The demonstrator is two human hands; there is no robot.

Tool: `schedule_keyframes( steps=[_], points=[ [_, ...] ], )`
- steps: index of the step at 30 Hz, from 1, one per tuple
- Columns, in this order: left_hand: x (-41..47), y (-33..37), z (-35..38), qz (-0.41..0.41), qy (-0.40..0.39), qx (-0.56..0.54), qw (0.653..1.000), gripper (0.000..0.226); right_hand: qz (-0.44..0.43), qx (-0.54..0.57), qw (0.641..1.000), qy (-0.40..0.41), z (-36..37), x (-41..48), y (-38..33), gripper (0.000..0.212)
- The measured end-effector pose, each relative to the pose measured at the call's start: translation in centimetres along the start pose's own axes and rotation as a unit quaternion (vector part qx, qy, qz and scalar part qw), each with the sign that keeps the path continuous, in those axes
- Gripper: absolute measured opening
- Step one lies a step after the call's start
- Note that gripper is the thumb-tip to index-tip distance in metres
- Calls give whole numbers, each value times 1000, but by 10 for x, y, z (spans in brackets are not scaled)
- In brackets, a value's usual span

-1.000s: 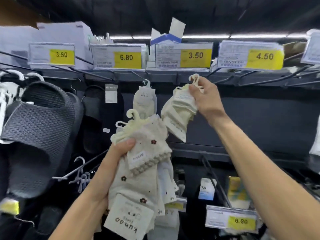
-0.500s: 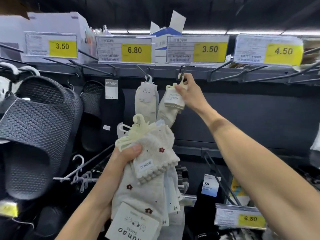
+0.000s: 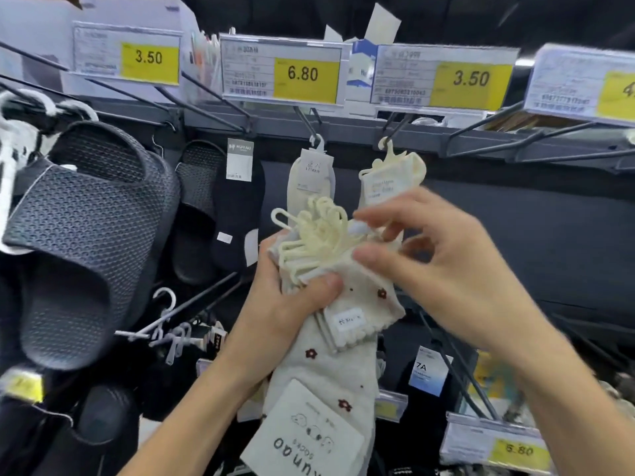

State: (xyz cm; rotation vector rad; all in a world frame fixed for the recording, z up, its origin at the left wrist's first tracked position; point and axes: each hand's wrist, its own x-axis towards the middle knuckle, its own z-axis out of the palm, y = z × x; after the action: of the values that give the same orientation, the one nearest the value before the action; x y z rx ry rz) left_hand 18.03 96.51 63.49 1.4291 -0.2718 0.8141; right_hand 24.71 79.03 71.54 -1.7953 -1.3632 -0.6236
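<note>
I see my left hand (image 3: 285, 304) gripping the bundle of cream flower-dotted fabric socks (image 3: 343, 369) mid-frame, fingers (image 3: 326, 281) clamped round it just below its cream plastic hangers (image 3: 319, 231). My right hand (image 3: 446, 269) is at those hangers with its thumb on the top cuff, but blur stops me telling whether it pinches anything. A lone cream sock pair (image 3: 391, 180) hangs just behind on a black metal hook (image 3: 395, 127).

Wide-angle view of shop shelving; light falls on the front faces, so the yellow price labels (image 3: 302, 77) and cream socks (image 3: 343, 341) read bright, while the back panel (image 3: 515, 242) lies in shadow; right hand (image 3: 446, 280) smeared by motion blur; left hand (image 3: 285, 304) sharper; shelf rail (image 3: 343, 127) bowed and slipper (image 3: 86, 235) stretched towards the edges; small label print soft.
</note>
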Motion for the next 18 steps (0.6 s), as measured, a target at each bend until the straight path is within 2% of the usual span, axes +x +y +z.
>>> schedule_keyframes(
  steps=[2, 6, 11, 14, 18],
  points=[
    [2, 1, 6, 26, -16, 11, 999, 71, 12, 4, 1000, -22, 4, -8, 1, 35],
    [5, 2, 11, 65, -42, 42, 996, 76, 9, 41, 999, 23, 1, -10, 6, 24],
    [9, 4, 14, 81, -63, 76, 992, 78, 28, 127, 991, 37, -2, -11, 10, 24],
    [12, 2, 14, 80, -70, 87, 991, 81, 20, 159, 987, 11, -4, -11, 14, 19],
    [13, -4, 10, 63, -71, 96, 991, 80, 12, 150, 987, -51, -1, -9, 20, 14]
  ],
)
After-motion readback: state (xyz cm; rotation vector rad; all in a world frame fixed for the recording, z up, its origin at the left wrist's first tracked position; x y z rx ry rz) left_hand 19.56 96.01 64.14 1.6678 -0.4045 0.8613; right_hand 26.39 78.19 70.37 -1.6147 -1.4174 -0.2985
